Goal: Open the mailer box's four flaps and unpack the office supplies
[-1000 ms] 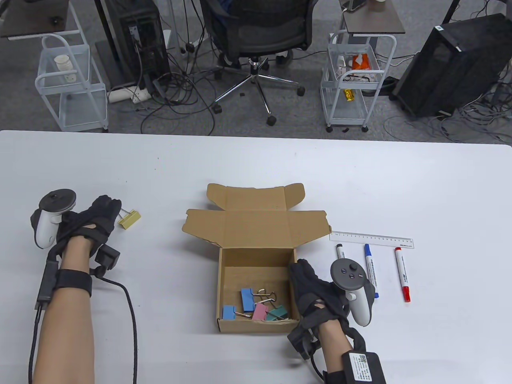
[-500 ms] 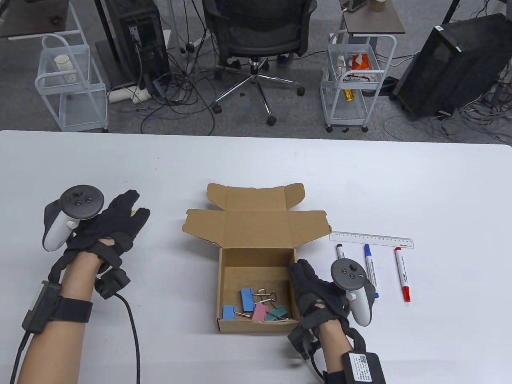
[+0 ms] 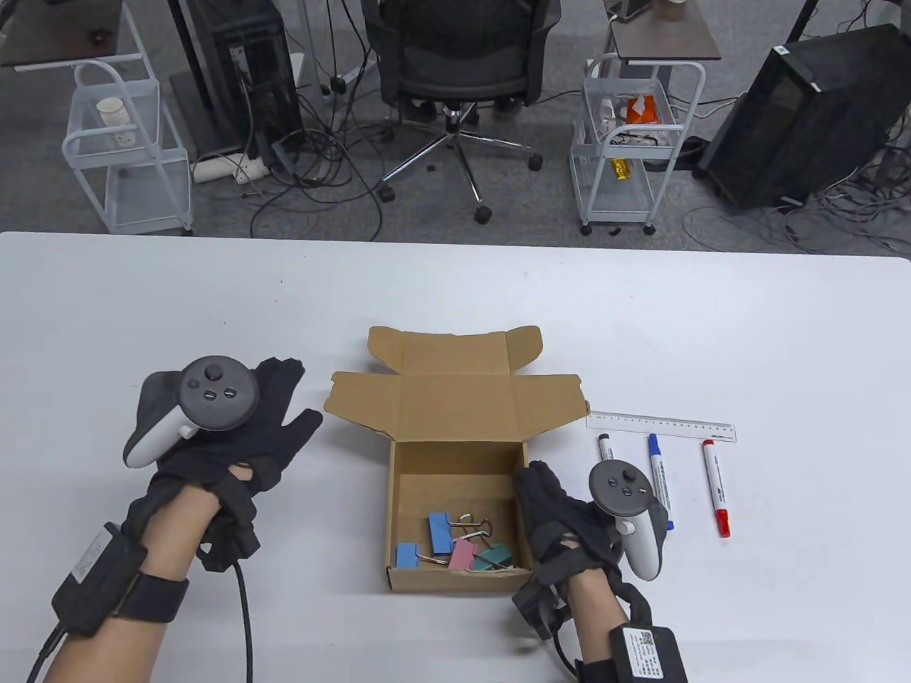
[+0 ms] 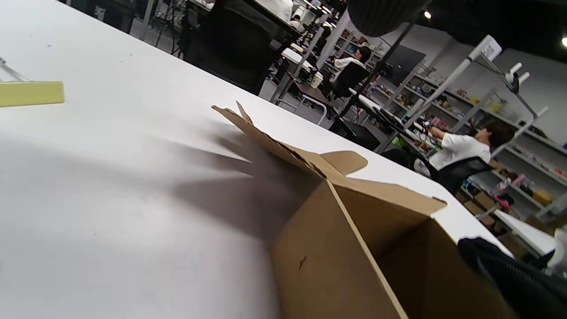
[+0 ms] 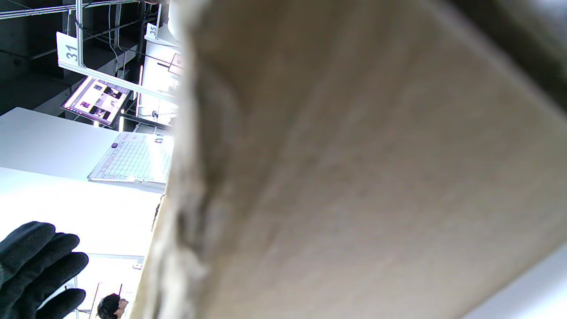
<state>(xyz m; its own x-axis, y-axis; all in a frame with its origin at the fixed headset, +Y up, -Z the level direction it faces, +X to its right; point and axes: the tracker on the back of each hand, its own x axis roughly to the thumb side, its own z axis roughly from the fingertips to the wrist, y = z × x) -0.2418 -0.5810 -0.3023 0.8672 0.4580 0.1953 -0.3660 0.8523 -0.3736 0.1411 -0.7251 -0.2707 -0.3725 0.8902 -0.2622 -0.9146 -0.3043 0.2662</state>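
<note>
The left hand, fingers spread and holding nothing, hovers left of the open mailer box at frame centre. The right hand grips the box's right wall; binder clips lie inside.

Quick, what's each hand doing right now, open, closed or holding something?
Left hand: open, fingers spread, holding nothing.
Right hand: against the right wall of the mailer box; grip cannot be told.

My left hand leaves the yellow binder clip on the desk and moves, fingers spread, toward the mailer box.
</note>
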